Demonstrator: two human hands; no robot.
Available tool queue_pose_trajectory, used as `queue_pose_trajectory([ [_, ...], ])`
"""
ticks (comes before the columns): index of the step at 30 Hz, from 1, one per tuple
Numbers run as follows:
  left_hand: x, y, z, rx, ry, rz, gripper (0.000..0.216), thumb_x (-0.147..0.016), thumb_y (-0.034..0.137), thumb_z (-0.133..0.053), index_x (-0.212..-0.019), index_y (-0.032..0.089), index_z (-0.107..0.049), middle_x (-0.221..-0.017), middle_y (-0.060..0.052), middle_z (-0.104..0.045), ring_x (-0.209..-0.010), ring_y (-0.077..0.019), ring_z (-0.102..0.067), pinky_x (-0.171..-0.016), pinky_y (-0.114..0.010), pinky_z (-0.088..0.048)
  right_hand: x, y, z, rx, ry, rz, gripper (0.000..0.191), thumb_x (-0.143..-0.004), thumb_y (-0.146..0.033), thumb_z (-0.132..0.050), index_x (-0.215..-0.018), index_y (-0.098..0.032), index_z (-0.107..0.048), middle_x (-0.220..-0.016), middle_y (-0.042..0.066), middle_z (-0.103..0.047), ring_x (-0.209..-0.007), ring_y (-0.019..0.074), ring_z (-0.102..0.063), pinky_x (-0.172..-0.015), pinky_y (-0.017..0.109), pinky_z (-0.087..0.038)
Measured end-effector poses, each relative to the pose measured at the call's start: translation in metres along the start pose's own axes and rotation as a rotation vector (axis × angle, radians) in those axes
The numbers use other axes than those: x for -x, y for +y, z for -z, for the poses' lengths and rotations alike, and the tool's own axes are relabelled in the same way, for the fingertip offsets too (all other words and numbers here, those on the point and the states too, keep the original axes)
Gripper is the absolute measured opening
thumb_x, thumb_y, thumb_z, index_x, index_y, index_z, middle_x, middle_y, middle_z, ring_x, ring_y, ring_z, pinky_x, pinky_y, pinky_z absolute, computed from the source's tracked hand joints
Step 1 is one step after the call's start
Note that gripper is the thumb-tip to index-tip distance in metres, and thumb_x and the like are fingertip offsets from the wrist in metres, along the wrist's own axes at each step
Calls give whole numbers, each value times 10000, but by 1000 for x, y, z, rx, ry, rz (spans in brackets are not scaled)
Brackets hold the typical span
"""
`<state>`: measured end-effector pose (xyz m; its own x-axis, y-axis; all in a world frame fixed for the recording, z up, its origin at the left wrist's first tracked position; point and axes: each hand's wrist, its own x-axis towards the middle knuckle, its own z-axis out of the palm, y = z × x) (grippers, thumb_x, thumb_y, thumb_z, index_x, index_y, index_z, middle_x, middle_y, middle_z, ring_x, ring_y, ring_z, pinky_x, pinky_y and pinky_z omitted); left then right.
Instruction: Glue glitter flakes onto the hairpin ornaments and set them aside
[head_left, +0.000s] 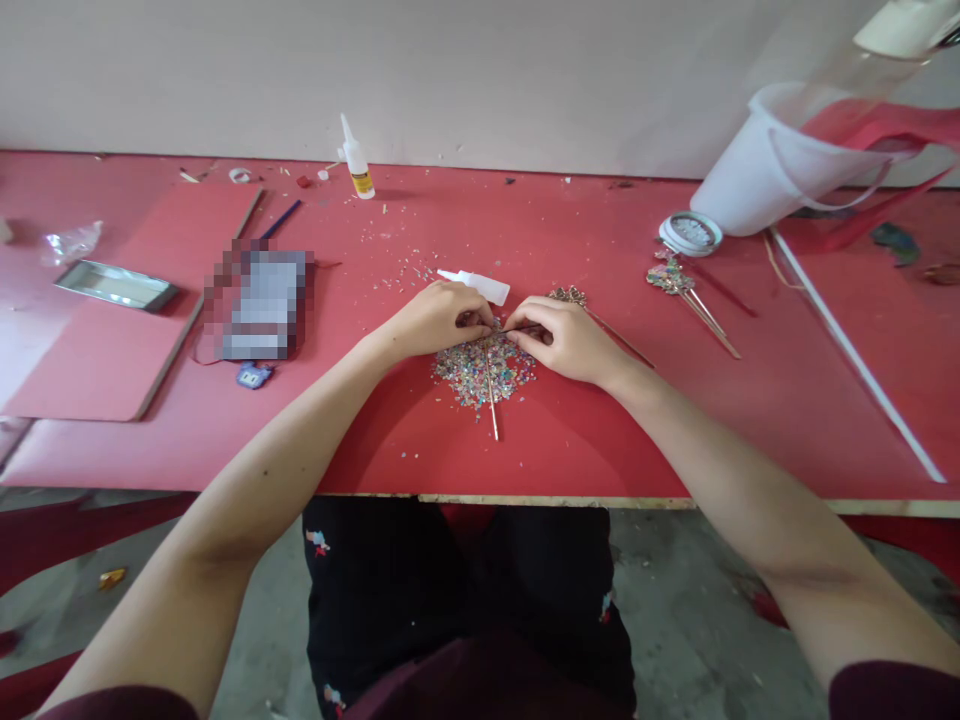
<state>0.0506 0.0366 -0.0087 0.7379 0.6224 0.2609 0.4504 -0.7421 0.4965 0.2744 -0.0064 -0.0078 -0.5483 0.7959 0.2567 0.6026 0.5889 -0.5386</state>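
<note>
Both hands meet over a small heap of coloured chips (484, 372) on the red table (420, 440). My left hand (441, 316) is curled, its fingertips pinched on the top of a thin gold stick (491, 395) that runs toward me across the heap. My right hand (564, 338) is closed on a thin dark tool (519, 329) whose tip points left at the left fingertips. A small white glue bottle (480, 286) lies on its side just behind the hands.
Finished ornaments on gold sticks (686, 295) lie right of the hands beside a round white tin (691, 233) and a tipped white bucket (772, 165). A second glue bottle (357, 165) stands at the back. A red board (120, 340) with a metal tray (116, 285) lies left.
</note>
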Motion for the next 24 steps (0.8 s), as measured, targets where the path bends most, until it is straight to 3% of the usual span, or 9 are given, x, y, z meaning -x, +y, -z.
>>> queue_pose_trajectory([
  [24, 1, -1, 0, 15, -16, 20, 120, -811, 196, -610, -861, 198, -719, -847, -19, -714, -760, -117, -602, -717, -253, -430, -1, -1, 5, 7, -4, 13, 74, -875, -233, -548, -856, -206, -615, -902, 60, -652, -803, 196, -599, -734, 355, -474],
])
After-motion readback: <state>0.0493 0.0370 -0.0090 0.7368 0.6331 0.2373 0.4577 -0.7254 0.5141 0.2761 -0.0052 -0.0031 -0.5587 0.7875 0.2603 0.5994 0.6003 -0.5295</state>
